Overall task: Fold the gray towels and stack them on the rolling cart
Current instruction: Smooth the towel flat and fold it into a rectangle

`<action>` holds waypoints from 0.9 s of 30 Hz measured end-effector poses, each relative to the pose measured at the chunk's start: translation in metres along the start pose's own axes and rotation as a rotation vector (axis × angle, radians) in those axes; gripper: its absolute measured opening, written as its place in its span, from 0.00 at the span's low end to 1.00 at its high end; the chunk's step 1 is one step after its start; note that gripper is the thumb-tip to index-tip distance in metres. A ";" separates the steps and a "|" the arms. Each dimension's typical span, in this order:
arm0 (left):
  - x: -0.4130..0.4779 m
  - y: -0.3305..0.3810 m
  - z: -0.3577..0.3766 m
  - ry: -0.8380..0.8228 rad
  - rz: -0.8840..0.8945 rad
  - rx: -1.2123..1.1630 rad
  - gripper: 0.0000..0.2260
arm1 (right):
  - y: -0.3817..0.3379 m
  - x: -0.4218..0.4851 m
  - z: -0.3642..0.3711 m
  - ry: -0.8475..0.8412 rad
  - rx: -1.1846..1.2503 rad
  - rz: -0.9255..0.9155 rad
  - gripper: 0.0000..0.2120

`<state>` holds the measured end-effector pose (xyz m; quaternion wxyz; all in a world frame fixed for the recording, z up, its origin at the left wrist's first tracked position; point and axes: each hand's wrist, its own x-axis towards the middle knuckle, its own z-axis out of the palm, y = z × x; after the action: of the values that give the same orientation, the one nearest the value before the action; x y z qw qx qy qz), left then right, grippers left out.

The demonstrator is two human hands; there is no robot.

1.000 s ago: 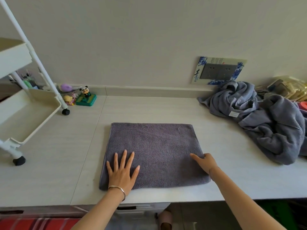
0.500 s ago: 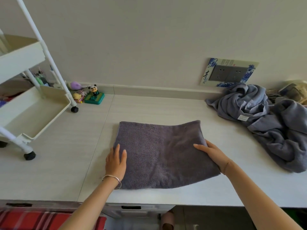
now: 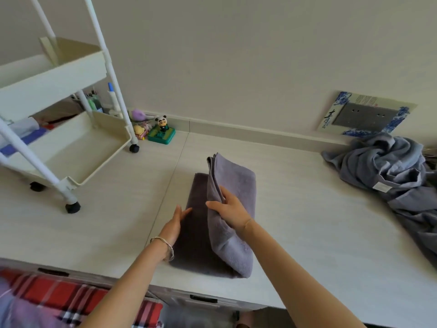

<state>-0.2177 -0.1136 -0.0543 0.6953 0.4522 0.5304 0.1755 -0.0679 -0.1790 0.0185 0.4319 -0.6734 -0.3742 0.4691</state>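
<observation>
I see a gray towel (image 3: pixel 227 209) lying on the pale desk (image 3: pixel 307 221) in front of me, partly folded. My right hand (image 3: pixel 230 209) grips the towel's right half, fingers (image 3: pixel 214 204) closed around its edge, and holds that half raised and tipped toward the left, so it stands up as a flap over the flat left half. My left hand (image 3: pixel 175 223) rests at the left edge of the flat half, fingers stretched out straight and open, gripping nothing; a thin bracelet (image 3: pixel 164 246) circles that wrist. To the far left, on the same desk, stands a white rolling cart (image 3: pixel 71 138) on black wheels; its lowest tray holds nothing that I can see. Just beside the cart, against the wall, sit a small panda figure (image 3: pixel 161 123) on a green base and other small toys. At the far right lies a crumpled heap of blue-gray towels (image 3: pixel 390 171), well apart from the one I hold.
</observation>
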 end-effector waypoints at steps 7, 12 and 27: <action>0.002 0.003 -0.003 -0.005 -0.009 -0.035 0.25 | 0.029 0.023 0.063 -0.013 -0.242 0.164 0.34; 0.013 0.000 -0.017 0.066 -0.088 -0.008 0.38 | 0.033 0.019 0.074 -0.019 -0.394 0.223 0.41; -0.001 0.034 0.027 0.146 0.218 0.620 0.16 | 0.068 -0.029 -0.077 0.110 -0.797 0.082 0.15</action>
<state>-0.1855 -0.1082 -0.0256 0.4619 0.6824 0.5555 0.1110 0.0044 -0.2467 -0.0214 0.1374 -0.8265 -0.4759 0.2676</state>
